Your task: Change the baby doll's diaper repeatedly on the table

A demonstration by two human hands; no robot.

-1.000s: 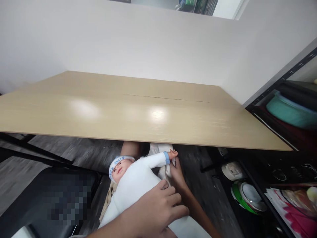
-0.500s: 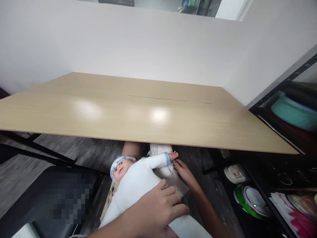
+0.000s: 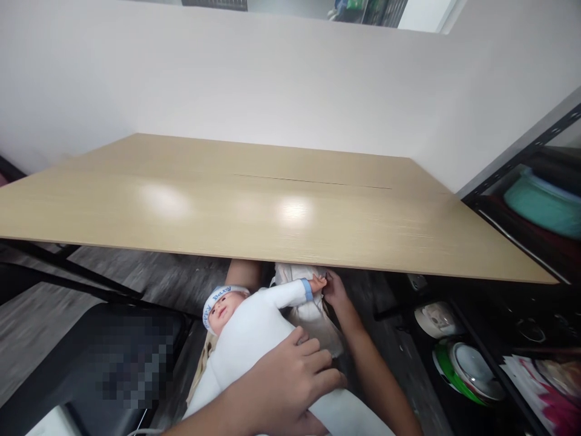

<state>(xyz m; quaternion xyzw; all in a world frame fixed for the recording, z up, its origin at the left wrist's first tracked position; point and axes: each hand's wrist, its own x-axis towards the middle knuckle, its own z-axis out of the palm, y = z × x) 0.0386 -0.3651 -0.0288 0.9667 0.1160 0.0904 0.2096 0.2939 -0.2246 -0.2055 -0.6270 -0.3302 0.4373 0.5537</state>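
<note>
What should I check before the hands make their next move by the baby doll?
1. Left hand resting on the doll: ok.
2. Cap on the doll's head: ok.
3. Doll's face uncovered: ok.
4. Right hand apart from the doll's hand: cannot tell; they overlap in view.
5. Right hand gripping the whitish bundle: cannot tell; its fingers are partly hidden.
6. Whole bundle visible: not ok; the table hides its far end.

Pale wood tabletop (image 3: 272, 212), glossy; doll (image 3: 254, 339) across person's lap (image 3: 244, 274); black rack (image 3: 521, 154) at right bearing teal container (image 3: 542, 203).
</note>
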